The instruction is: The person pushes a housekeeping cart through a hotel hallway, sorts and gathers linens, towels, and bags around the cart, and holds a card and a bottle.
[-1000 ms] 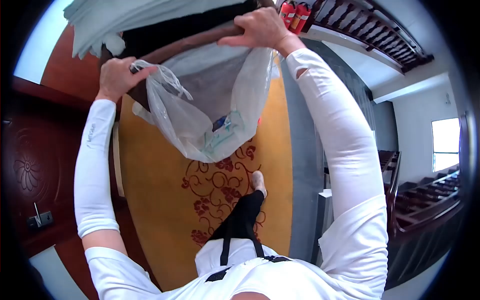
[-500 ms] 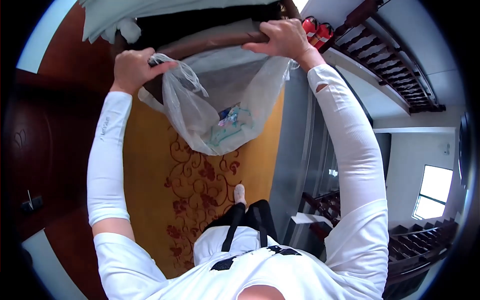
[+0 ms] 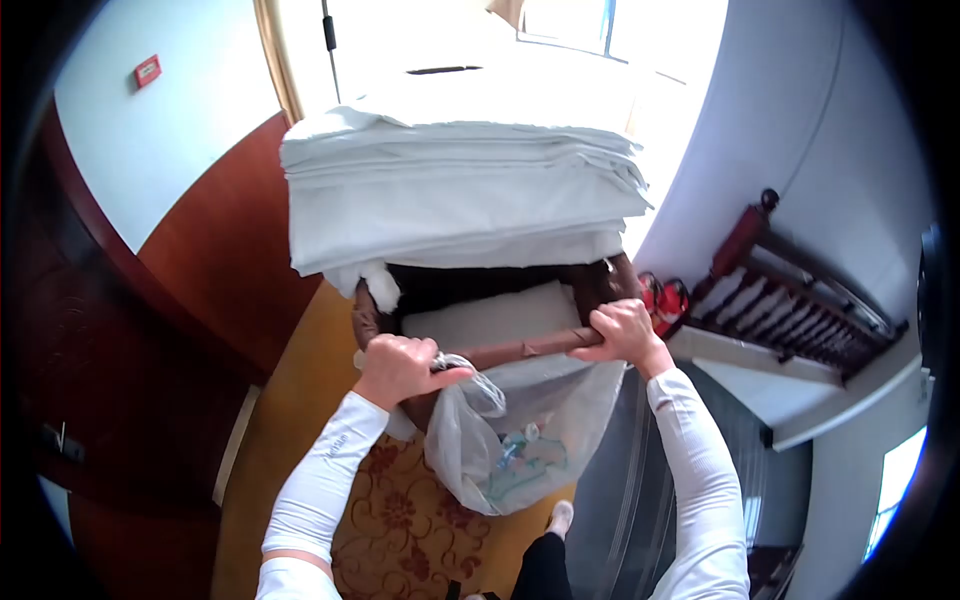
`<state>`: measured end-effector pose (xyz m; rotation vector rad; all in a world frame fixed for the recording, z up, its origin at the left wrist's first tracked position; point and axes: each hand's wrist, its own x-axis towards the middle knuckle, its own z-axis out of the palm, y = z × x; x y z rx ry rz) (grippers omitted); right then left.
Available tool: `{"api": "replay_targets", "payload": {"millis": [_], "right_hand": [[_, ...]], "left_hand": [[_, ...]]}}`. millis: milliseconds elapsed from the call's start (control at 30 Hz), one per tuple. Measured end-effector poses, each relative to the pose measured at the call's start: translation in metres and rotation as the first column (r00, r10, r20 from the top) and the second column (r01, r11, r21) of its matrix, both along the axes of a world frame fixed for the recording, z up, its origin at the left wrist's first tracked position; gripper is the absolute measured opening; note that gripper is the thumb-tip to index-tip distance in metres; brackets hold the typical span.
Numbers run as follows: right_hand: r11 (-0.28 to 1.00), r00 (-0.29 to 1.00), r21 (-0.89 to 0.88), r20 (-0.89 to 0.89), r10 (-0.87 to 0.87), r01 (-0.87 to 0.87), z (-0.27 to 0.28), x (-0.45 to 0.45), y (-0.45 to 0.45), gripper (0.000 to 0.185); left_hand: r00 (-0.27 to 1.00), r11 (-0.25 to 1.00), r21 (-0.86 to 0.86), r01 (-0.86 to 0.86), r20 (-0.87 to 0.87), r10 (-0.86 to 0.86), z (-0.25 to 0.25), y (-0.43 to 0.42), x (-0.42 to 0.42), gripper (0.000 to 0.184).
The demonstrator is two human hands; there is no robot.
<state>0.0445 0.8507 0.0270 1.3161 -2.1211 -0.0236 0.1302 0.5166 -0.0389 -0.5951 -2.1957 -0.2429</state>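
Note:
My left hand (image 3: pixel 402 370) is closed round the left end of a brown cart handle (image 3: pixel 530 348), beside the knotted top of a plastic bag. Near the handle's right end, my right hand (image 3: pixel 622 334) grips the same bar. The translucent bag (image 3: pixel 525 440) hangs below the handle, with some small items showing inside. Behind the bar, a white item (image 3: pixel 495 318) lies in the cart's dark opening. Folded white linens (image 3: pixel 465 195) are stacked across the cart's far part.
Dark red doors (image 3: pixel 120 370) line the left side, and a red box (image 3: pixel 147 71) is on the wall. Red fire extinguishers (image 3: pixel 664 302) stand right of the cart, near a dark wooden stair railing (image 3: pixel 790 290). Patterned carpet (image 3: pixel 400 510) lies below.
The view has tilted up, so the cart, bag and both hands appear lower and the whole linen stack shows. Both hands have kept their hold on the handle.

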Motion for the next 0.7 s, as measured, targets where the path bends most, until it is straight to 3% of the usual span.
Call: {"api": "replay_targets", "payload": {"millis": [133,233,367,433,567,700], "right_hand": [[1.0,0.999,0.005,0.032,0.025,-0.025,0.008,-0.018,-0.001,0.059],[0.995,0.993,-0.086,0.103,0.059,-0.05,0.014,-0.035,0.009,0.062],[0.944,0.985,-0.305,0.078,0.157,-0.126,0.005,-0.057,0.019,0.063],[0.915,0.967,-0.379,0.148,0.207,-0.138,0.004,-0.062,0.021,0.059],[0.897,0.947,-0.409,0.185,0.263,-0.169,0.006,-0.079,0.021,0.049],[0.866,0.952,-0.479,0.17,0.256,-0.148,-0.001,-0.085,0.022,0.039]], "left_hand": [[0.996,0.99,0.121,-0.066,-0.054,0.073,-0.001,0.008,-0.005,0.056],[0.989,0.956,0.259,-0.138,-0.023,0.149,0.009,0.027,-0.01,0.041],[0.988,0.949,0.278,-0.149,-0.002,0.156,0.018,0.036,-0.014,0.032],[0.987,0.948,0.274,-0.162,0.054,0.154,0.028,0.035,-0.012,0.028],[0.981,0.934,0.302,-0.193,0.084,0.176,0.029,0.041,-0.021,0.019],[0.988,0.94,0.304,-0.154,0.042,0.148,0.025,0.043,-0.027,0.02]]}}
